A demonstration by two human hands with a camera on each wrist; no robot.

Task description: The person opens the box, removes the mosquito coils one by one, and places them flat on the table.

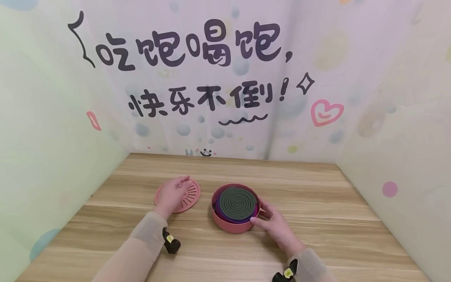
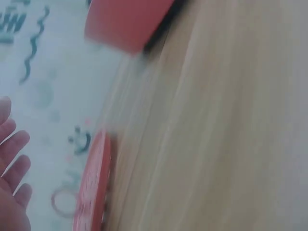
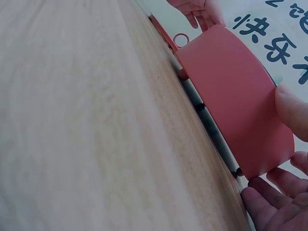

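A round red mosquito coil holder stands on the table in the head view. Inside it lies a dark green mosquito coil, with purple material showing around and under it. My right hand holds the holder by its right side, thumb near the front of the rim, fingers on the wall behind. The right wrist view shows the thumb and fingertips against the holder's wall. To the left, my left hand hovers over a slotted pink lid, its fingers loose and holding nothing.
The lid has a small ring at its edge. Small feet lift the holder off the wood-grain table. A printed cloth backdrop rises behind the table, with cloth walls on both sides.
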